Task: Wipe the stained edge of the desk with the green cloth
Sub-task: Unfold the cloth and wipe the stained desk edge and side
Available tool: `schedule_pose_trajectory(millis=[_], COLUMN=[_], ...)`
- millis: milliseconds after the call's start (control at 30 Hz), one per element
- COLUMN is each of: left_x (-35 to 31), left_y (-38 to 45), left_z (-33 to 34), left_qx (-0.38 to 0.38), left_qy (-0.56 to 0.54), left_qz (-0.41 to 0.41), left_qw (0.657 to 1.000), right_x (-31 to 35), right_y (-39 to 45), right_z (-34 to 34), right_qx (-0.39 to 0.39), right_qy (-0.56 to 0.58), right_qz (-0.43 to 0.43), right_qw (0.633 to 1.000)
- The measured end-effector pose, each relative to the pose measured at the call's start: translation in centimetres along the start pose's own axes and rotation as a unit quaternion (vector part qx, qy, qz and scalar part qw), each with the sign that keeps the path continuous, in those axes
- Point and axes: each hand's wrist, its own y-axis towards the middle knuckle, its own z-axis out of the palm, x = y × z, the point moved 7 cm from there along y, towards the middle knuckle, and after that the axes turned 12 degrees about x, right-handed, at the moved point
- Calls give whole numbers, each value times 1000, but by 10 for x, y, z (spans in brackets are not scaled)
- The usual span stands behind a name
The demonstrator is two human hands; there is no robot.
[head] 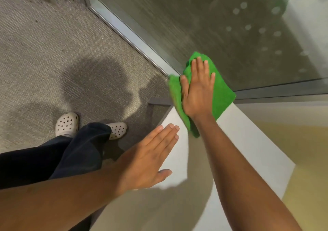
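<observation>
The right hand [197, 90] lies flat and open, pressing the green cloth [222, 95] onto the counter [248, 142] at its far corner edge, likely for scrubbing pressure. The left hand [150, 158], open and empty, braces nearby.

The right hand [197, 90] lies flat, palm down, fingers straight and close together, the thumb spread a little to the left. It presses on the green cloth [221, 95], far from the person. Its forearm is bare and runs straight from the near right corner of the view up to the wrist. The left hand [150, 158] is also flat and open, palm down, fingers together and pointing far and to the right, thumb held out on the near side. Its bare forearm comes in from the near left. The two hands are apart, the left nearer than the right.
</observation>
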Motion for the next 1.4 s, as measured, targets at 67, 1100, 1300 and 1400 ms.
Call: schedule_pose_trajectory(millis=[67, 1100, 1300, 1400], left_x=[1, -11, -12, -11], left_y=[1, -8, -7, -6], left_z=[2, 5, 2, 5], left_qx=[3, 15, 7, 19], left_qy=[-10, -37, -64, -79], left_qz=[5, 6, 2, 1], left_qw=[1000, 999, 998, 997], right_x=[-16, -41, 7, 16], right_y=[25, 46, -3, -16], right_z=[-11, -35, -5, 8], right_qx=[-29, -92, -65, -44], right_qy=[29, 116, 67, 42], right_qz=[112, 366, 234, 191], right_qw=[993, 919, 968, 980])
